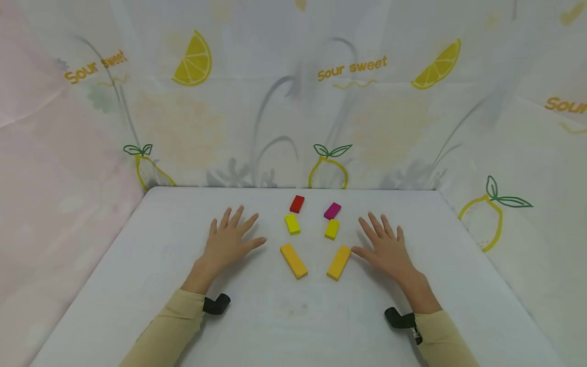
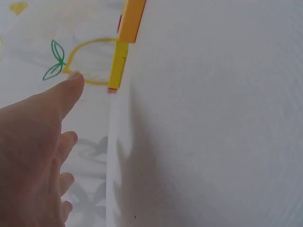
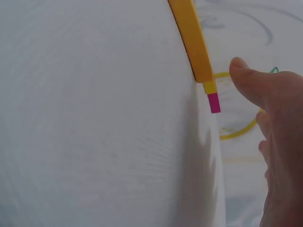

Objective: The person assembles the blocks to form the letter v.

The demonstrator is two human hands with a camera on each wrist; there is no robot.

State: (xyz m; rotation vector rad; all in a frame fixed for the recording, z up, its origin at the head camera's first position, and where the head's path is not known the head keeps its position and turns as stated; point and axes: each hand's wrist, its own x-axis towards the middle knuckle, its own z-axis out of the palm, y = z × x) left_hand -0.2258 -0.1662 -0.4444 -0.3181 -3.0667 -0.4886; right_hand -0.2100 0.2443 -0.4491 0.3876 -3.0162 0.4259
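In the head view my left hand (image 1: 228, 243) is spread over the white table, left of the blocks, holding nothing. My right hand (image 1: 386, 248) is spread likewise on the other side, its thumb tip right by the right orange block (image 1: 339, 263). The left orange block (image 1: 294, 261) lies slanted, nearer my left thumb. Behind these are two short yellow blocks, a left one (image 1: 292, 224) and a right one (image 1: 332, 229). Farther back lie a red block (image 1: 297, 204) and a magenta block (image 1: 332, 211). In the wrist views, both hands hover above the tabletop.
The white table (image 1: 293, 326) ends at a printed cloth backdrop (image 1: 238, 117) with lemon drawings, which also hangs along both sides. A black wrist device sits on each forearm, a left one (image 1: 217, 304) and a right one (image 1: 399, 319), at the beige sleeves.
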